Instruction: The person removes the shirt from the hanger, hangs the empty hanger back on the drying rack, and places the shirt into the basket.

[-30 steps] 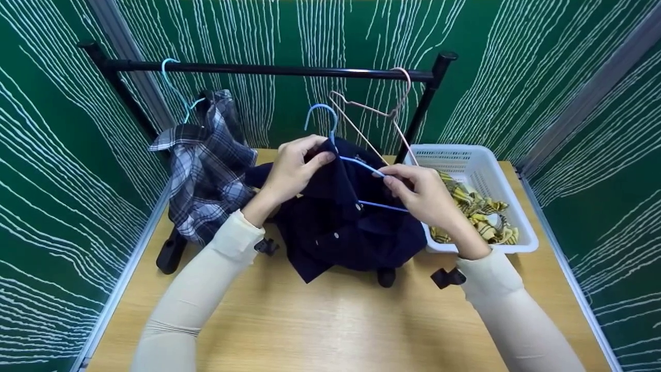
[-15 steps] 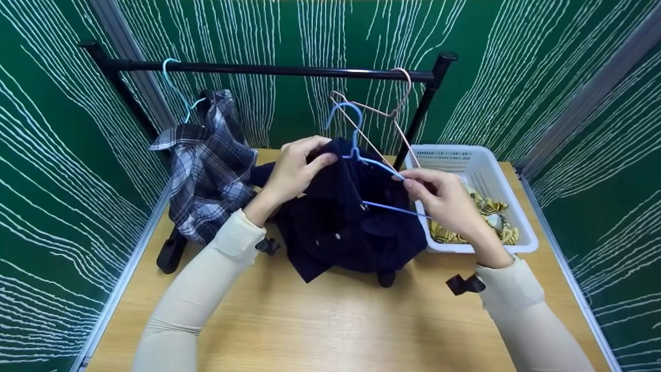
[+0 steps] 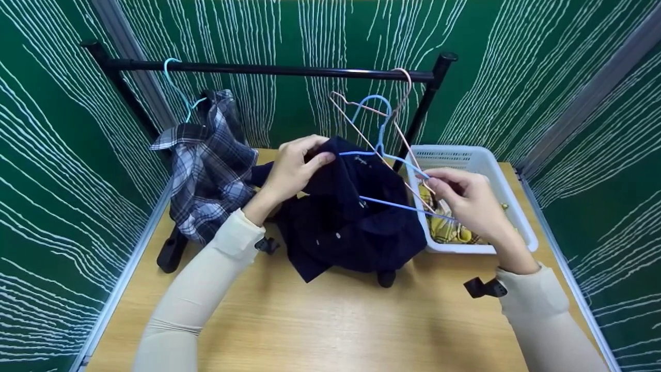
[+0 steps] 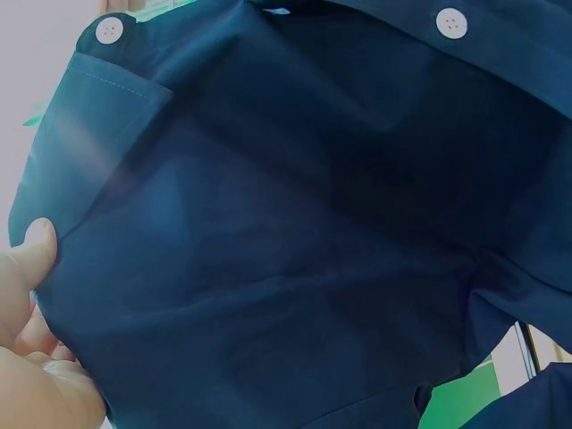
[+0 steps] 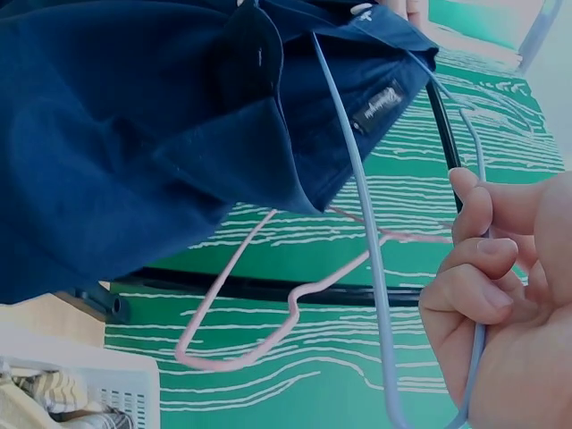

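A dark navy shirt (image 3: pixel 356 237) with white buttons is bunched over the middle of the table. My left hand (image 3: pixel 298 168) pinches its collar edge between thumb and fingers; in the left wrist view the thumb (image 4: pixel 37 255) lies on the cloth. My right hand (image 3: pixel 467 201) grips the right arm of a blue hanger (image 3: pixel 382 150), and in the right wrist view its fingers (image 5: pixel 483 268) curl round the wire. The hanger's left end is hidden inside the shirt, while its hook and right side are outside. A label (image 5: pixel 379 105) shows inside the collar.
A black rack bar (image 3: pixel 268 68) spans the back. On it hang a grey plaid shirt (image 3: pixel 206 170) on a turquoise hanger (image 3: pixel 178 93) at left and a bare pink hanger (image 3: pixel 404 124) at right. A white basket (image 3: pixel 508 191) holding yellow plaid cloth stands at right.
My right hand has moved right with the blue hanger, so more of the hanger shows outside the navy shirt. My left hand stays almost still at the collar.
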`<action>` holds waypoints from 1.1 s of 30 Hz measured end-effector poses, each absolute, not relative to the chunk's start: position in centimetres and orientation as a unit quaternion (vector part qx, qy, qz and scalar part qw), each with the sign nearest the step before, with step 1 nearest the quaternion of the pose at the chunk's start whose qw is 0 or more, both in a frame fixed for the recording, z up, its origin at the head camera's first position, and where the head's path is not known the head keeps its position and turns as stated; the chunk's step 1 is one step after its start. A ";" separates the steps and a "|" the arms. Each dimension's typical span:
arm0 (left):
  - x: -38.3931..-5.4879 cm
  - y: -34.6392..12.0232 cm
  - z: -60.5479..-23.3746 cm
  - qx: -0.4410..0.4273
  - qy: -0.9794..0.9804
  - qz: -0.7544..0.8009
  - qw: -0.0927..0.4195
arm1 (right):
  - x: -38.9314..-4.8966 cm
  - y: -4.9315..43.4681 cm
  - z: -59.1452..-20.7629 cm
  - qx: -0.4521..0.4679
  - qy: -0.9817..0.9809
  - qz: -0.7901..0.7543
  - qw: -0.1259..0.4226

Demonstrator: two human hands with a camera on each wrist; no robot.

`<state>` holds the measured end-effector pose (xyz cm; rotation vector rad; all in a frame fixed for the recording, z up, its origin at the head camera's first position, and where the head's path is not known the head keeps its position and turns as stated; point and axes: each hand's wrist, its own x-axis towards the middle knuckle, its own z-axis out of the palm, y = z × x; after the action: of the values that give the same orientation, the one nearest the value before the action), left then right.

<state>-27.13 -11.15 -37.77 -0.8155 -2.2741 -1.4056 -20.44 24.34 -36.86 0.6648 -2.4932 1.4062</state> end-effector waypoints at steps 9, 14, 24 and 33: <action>-27.4 -11.1 -38.0 -0.277 -0.804 -0.498 0.169 | -19.9 26.0 -36.5 0.206 -0.845 0.481 0.112; -27.6 -11.2 -38.3 -0.273 -0.803 -0.502 0.169 | -19.7 26.8 -36.3 0.194 -0.850 0.475 0.119; -27.9 -11.7 -39.0 -0.255 -0.808 -0.503 0.169 | -18.9 28.7 -36.0 0.167 -0.875 0.444 0.103; -28.3 -12.1 -39.4 -0.247 -0.811 -0.505 0.165 | -18.3 29.8 -35.6 0.157 -0.878 0.440 0.103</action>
<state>-28.27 -12.09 -39.41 -0.7031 -2.3094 -1.4374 -18.33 29.83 -35.62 0.4633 -2.5911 1.2993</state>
